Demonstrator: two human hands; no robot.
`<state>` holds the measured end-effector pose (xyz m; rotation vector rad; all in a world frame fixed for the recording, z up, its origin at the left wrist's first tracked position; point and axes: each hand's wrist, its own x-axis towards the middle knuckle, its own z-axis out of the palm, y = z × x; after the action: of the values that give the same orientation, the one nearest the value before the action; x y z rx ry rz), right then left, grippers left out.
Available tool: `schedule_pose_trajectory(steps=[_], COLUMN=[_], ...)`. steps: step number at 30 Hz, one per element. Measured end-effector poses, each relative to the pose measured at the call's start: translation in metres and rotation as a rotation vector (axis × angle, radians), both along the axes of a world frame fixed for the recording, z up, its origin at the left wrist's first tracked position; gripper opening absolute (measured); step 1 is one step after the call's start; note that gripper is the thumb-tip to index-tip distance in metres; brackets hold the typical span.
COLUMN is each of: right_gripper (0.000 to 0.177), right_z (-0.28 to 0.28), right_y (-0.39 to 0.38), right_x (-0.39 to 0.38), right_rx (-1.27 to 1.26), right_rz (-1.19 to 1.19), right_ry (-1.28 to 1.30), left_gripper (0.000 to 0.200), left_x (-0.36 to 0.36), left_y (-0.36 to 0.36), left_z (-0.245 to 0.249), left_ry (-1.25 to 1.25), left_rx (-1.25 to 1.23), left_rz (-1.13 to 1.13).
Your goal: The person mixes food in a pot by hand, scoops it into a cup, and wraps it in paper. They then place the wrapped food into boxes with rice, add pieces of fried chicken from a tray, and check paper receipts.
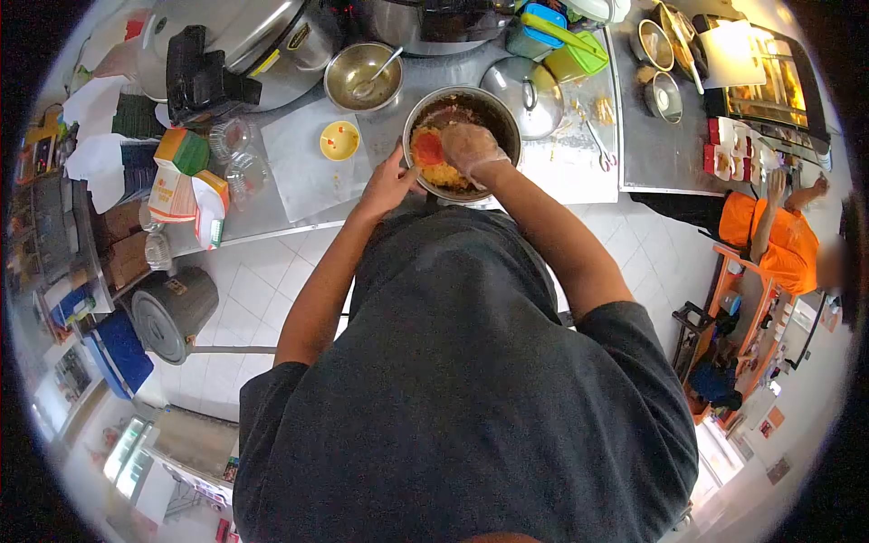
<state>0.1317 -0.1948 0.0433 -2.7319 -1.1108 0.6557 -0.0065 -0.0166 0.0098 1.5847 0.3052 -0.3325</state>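
Observation:
A deep metal pot [513, 122] stands at the table's front edge, right before my body. Inside it lies crumbly orange-yellow food [440, 172] with a bright red patch [426, 147] on its left side. My left hand [389, 188] grips the pot at its left front rim, thumb toward the inside. Down in the pot is my right hand [472, 152], wearing a clear plastic glove, fingers curled in at the food beside the red patch. What those fingers hold is hidden. Left of the pot sits a small yellow bowl [339, 141] with red bits inside.
Behind the pot are a metal bowl [344, 72] with a spoon and a round metal lid [534, 109]. Scissors [601, 149] lie to the right. Cartons [181, 181] stand left, near a lidded bin [176, 312]. A person in orange [769, 235] is at the far right.

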Motion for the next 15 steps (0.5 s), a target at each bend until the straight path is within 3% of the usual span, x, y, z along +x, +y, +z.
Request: schedule_pose_trajectory(steps=[4, 7, 8, 11, 15], right_gripper=[0.023, 0.023, 0.023, 0.022, 0.021], right_z=[0.049, 0.011, -0.029, 0.005, 0.047], right_y=[0.003, -0.004, -0.014, -0.009, -0.016], right_x=[0.002, -0.009, -0.008, -0.003, 0.018], right_rx=[0.107, -0.104, -0.145, -0.198, -0.057], right_rz=[0.087, 0.059, 0.056, 0.110, 0.047], right_ry=[-0.051, -0.005, -0.016, -0.077, -0.215], left_gripper=[0.069, 0.069, 0.069, 0.069, 0.069], left_x=[0.000, 0.000, 0.000, -0.001, 0.001], left_y=[0.000, -0.001, 0.000, 0.001, 0.001], left_z=[0.002, 0.004, 0.000, -0.011, -0.004], left_ry=[0.003, 0.032, 0.014, -0.021, -0.013], left_rx=[-0.002, -0.021, -0.039, -0.070, -0.034], left_rz=[-0.012, -0.003, 0.002, 0.006, -0.019])
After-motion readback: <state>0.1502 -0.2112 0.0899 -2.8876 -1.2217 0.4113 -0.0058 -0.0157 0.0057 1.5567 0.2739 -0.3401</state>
